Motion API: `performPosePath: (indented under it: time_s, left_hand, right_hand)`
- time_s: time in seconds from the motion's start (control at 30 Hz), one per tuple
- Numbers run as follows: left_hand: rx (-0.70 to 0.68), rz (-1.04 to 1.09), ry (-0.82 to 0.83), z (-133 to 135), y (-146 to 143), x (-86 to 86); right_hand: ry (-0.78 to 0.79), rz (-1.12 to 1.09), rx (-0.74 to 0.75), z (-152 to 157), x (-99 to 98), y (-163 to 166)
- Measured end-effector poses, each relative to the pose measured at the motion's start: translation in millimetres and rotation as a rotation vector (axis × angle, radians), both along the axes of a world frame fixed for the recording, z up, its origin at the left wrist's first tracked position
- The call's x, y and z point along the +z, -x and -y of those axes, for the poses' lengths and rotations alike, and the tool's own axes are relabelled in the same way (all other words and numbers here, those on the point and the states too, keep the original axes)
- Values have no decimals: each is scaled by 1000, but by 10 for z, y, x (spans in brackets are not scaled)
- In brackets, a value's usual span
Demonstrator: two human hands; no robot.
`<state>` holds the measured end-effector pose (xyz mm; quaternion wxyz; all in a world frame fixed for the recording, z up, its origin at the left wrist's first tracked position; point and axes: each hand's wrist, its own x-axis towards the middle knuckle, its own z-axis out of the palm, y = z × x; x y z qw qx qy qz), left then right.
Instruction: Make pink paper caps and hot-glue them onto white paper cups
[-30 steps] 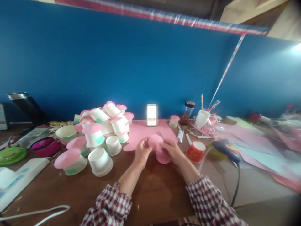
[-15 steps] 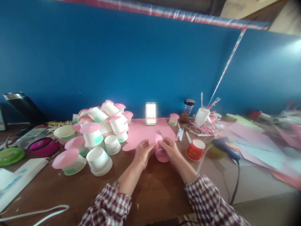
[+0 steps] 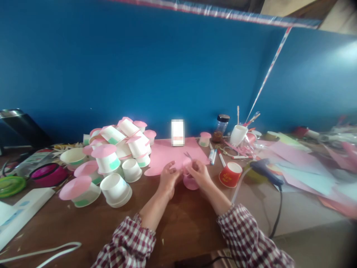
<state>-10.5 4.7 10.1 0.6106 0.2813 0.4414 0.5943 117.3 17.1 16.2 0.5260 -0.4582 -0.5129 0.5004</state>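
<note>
My left hand (image 3: 169,176) and my right hand (image 3: 197,173) meet over the brown table, both closed on a small piece of pink paper (image 3: 186,162) between their fingertips. Small scissors (image 3: 187,155) lie just behind the paper on a large pink sheet (image 3: 170,154). Below my right hand a pink paper circle (image 3: 190,182) lies on the table. A red paper cup (image 3: 230,174) stands to the right of my right hand.
A heap of white paper cups with pink round lids (image 3: 117,149) fills the left. A blue glue gun (image 3: 264,172) with its cord, markers (image 3: 213,156), a jar (image 3: 220,128), a white cup of sticks (image 3: 239,134) and loose coloured sheets (image 3: 301,163) lie right. A magenta bowl (image 3: 48,174) sits far left.
The pink disc I held flat between my hands has been folded smaller, and my hands have drawn closer together around it. The view has tilted slightly.
</note>
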Motion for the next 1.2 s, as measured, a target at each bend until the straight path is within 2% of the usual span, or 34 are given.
performPosePath:
  time_s: [0.33, 0.6, 0.87, 0.93, 1.03, 1.2]
  left_hand:
    - [-51, 42, -38, 19, -10, -2]
    - [-8, 10, -112, -6, 9, -49]
    - [-71, 45, -124, 51, 15, 69]
    - [-47, 57, -96, 58, 45, 91]
    - [20, 29, -70, 59, 116, 91]
    - [-5, -122, -52, 106, 264, 30]
  right_hand:
    - [7, -53, -57, -36, -54, 7]
    - [100, -298, 9, -29, -73, 14]
    - [139, -397, 149, -24, -66, -9]
    - [128, -410, 161, -9, -51, -12]
    - [118, -331, 172, 5, -44, -11]
    - [46, 54, 141, 6, -42, -10]
